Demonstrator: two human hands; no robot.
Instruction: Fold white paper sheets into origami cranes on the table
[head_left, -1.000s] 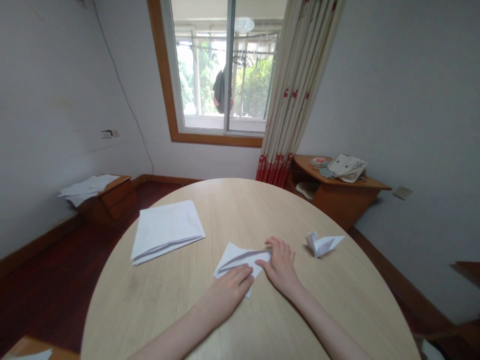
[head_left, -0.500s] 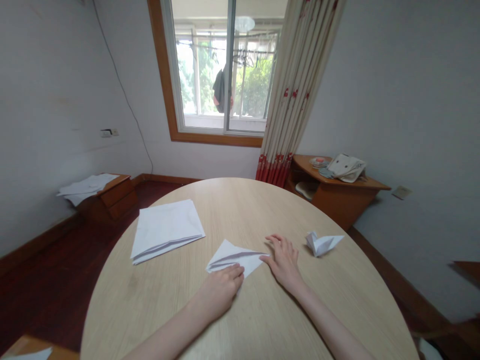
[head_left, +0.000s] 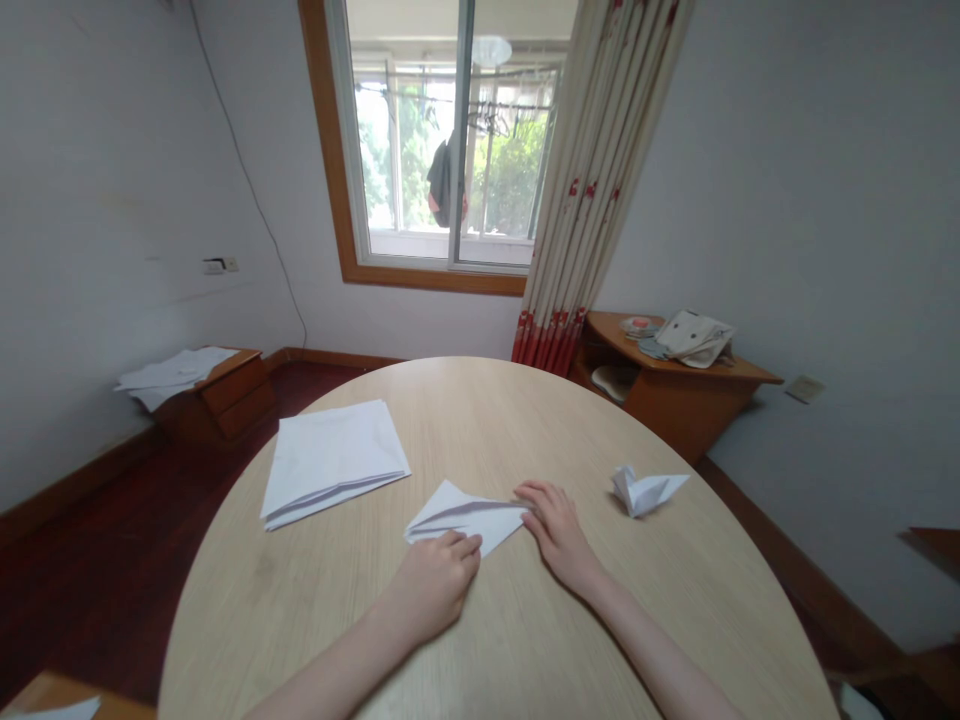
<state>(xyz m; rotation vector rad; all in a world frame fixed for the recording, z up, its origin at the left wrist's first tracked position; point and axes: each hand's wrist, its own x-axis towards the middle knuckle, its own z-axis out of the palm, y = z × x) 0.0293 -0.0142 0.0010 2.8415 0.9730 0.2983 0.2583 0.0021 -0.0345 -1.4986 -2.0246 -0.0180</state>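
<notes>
White folded paper lay between two hands on the round table

In the head view, the folded paper (head_left: 491,520) had slid slightly toward the round table's (head_left: 480,650) left side compared with half a second earlier, and the left hand (head_left: 435,585) had moved with it, its fingers now more curled. The right hand (head_left: 559,530) had also moved in: its raised fingers had come down and the gap to its thumb had narrowed. The paper stack and the paper figure stayed where they were.

Beyond the table's far left edge, a drawer unit (head_left: 236,398) stood with its drawers closed and loose papers (head_left: 176,372) on top. Beyond the table's far right edge, a corner cabinet (head_left: 675,400) held a pale object (head_left: 615,382) in its open shelf, with a light bag (head_left: 697,337) on top.

The folded paper lay near the middle of the table, its right tip held narrowly between the right thumb and fingers. The left fingers covered its near edge; their thumb was hidden, so I could not tell whether they pinched it. The paper stack (head_left: 337,455) lay on the table's left part, and the paper figure (head_left: 645,492) stood on its right.
</notes>
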